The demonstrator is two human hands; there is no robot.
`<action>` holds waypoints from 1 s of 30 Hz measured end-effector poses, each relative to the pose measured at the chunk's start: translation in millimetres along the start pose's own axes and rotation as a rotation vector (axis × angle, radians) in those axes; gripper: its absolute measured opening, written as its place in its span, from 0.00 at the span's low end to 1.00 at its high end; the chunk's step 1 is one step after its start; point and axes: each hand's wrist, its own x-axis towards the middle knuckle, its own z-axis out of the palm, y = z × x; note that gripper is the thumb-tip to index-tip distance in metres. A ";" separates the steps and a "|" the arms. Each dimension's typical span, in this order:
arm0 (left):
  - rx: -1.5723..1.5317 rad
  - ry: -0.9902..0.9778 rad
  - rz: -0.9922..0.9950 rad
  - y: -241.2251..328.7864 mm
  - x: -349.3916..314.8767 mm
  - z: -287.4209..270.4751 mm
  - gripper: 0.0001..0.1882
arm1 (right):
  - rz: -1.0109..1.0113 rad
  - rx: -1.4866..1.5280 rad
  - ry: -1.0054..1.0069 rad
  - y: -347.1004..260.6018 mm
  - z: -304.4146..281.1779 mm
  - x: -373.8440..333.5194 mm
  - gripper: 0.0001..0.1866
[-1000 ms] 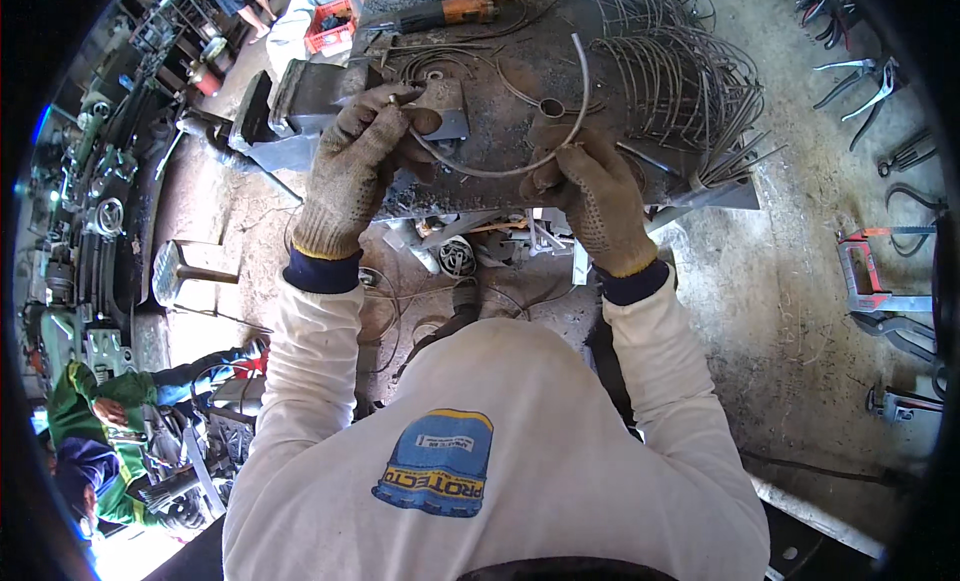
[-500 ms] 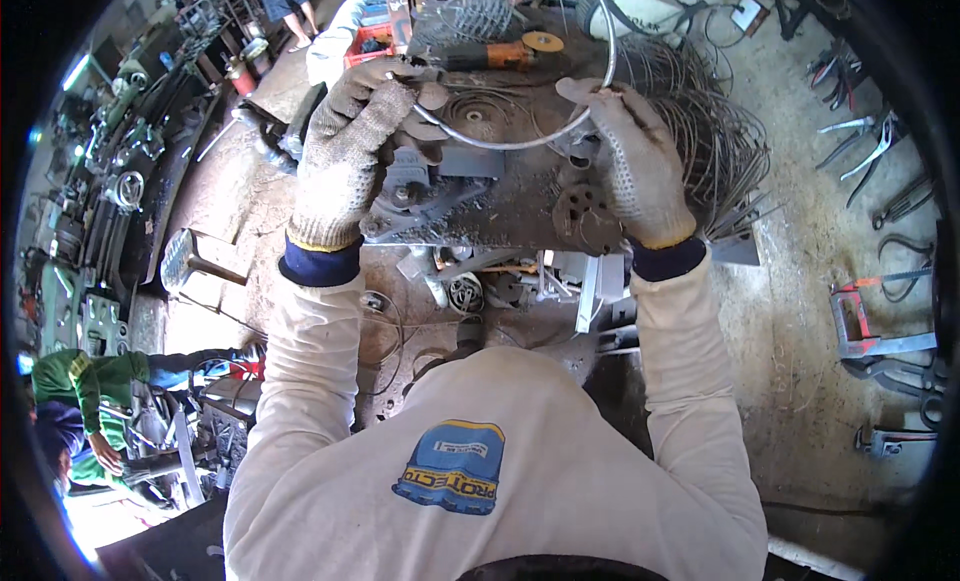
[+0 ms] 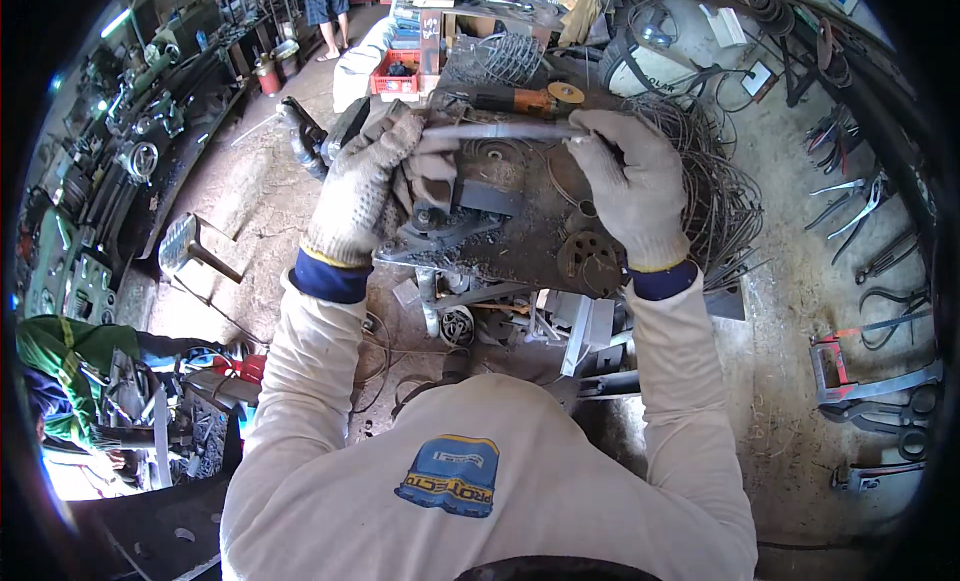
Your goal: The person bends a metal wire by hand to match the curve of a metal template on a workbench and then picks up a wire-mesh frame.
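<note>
The left hand, in a dotted beige knit glove, curls its fingers around one end of a thin grey metal rod (blurred along its length). The right hand, gloved alike, pinches the other end between thumb and fingers, its back turned upward. Both wrists reach past the near edge of the dark metal counter, the rod raised above its surface.

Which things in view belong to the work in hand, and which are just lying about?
In the work:
- left hand and right hand, both gloved
- metal rod, motion-blurred, held between them

Apparently just lying about:
- orange-bodied grinder
- wire bundle
- red basket
- hacksaw
</note>
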 end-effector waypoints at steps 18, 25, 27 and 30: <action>0.279 0.249 0.239 -8.3 -2.0 38.1 0.17 | 0.618 1.195 -0.326 12.2 -19.9 2.5 0.22; 0.309 0.104 0.265 -11.9 -3.0 37.7 0.21 | 0.629 1.052 -0.181 13.1 -28.3 1.7 0.17; 0.233 0.010 0.253 -10.5 -1.6 35.7 0.22 | 0.631 1.024 -0.148 13.1 -30.7 1.2 0.17; 0.276 -0.018 0.263 -8.5 -1.0 34.3 0.23 | 0.651 1.004 -0.098 11.7 -33.6 -0.5 0.17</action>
